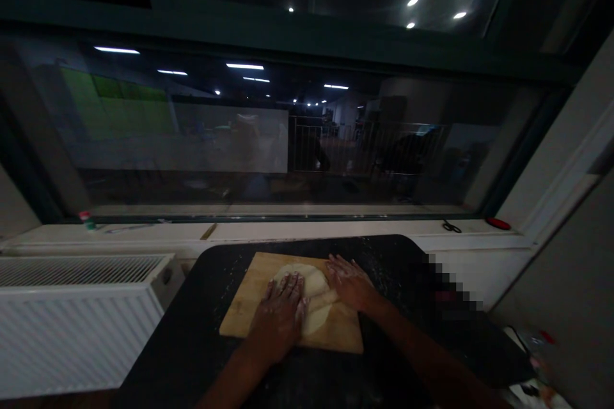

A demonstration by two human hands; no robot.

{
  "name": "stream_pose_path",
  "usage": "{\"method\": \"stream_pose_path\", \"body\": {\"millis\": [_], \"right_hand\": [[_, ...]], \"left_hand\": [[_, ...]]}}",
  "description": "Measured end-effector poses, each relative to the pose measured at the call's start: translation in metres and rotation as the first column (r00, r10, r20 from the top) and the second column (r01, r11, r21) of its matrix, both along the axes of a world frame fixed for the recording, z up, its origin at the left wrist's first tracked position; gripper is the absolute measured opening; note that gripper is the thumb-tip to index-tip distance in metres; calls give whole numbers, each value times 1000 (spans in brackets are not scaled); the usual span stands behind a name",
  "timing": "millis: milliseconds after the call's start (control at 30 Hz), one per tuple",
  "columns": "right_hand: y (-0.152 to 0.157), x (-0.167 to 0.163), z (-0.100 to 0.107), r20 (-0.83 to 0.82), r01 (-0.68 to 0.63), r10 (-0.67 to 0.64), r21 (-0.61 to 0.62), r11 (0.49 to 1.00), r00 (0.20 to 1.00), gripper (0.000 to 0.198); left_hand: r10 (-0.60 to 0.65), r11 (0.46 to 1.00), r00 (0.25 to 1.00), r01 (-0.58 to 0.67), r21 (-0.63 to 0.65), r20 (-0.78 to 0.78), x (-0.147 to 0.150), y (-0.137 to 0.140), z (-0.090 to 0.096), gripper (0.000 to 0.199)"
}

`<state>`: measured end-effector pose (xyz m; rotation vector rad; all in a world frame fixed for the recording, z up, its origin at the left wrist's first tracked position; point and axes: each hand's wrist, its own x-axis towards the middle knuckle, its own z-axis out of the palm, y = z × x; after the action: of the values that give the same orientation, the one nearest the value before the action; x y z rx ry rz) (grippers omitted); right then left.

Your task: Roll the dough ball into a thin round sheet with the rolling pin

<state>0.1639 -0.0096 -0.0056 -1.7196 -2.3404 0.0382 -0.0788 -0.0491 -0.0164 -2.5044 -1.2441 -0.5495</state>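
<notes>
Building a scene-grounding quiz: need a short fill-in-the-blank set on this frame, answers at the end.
1. The flattened dough lies on a wooden ____.
2. In the picture, the white radiator stands to the ____ of the black table.
3. Under the window, the scissors lie on the white ____.
4. Of the left hand and the right hand, the ____ one is farther from the radiator.

Missing words: board; left; windowsill; right.
</notes>
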Motion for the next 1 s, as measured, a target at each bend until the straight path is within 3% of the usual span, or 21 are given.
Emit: {"method": "stream_pose_path", "body": {"millis": [133,233,367,567,667,833,1000], "right_hand": [[54,-10,11,-15,-82,81,-44,996,997,45],[59,-7,7,-6,-117,117,-29,993,993,44],[17,8,-8,12,-73,72,40,997,997,45],[-72,18,-23,41,-50,41,257,965,998,44],[-85,14,-24,57,-39,22,319,947,998,43],[-44,-2,-13,10,113,-125,360,926,992,41],[12,-17,14,38,-54,46,235,970,998,44]], "left_hand": [[76,997,995,-76,8,-59,-1,23,0,45],[124,992,992,-124,35,-19,1,24,-4,44],[111,990,993,-113,83,28,7,10,-3,48],[-62,998,998,62,27,-15,-2,-18,1,51],[-121,992,993,121,20,-1,-9,-24,-1,55],[-105,994,993,105,-10,51,-9,-10,-2,50],[-49,998,998,47,50,45,-9,17,-6,47]]}}
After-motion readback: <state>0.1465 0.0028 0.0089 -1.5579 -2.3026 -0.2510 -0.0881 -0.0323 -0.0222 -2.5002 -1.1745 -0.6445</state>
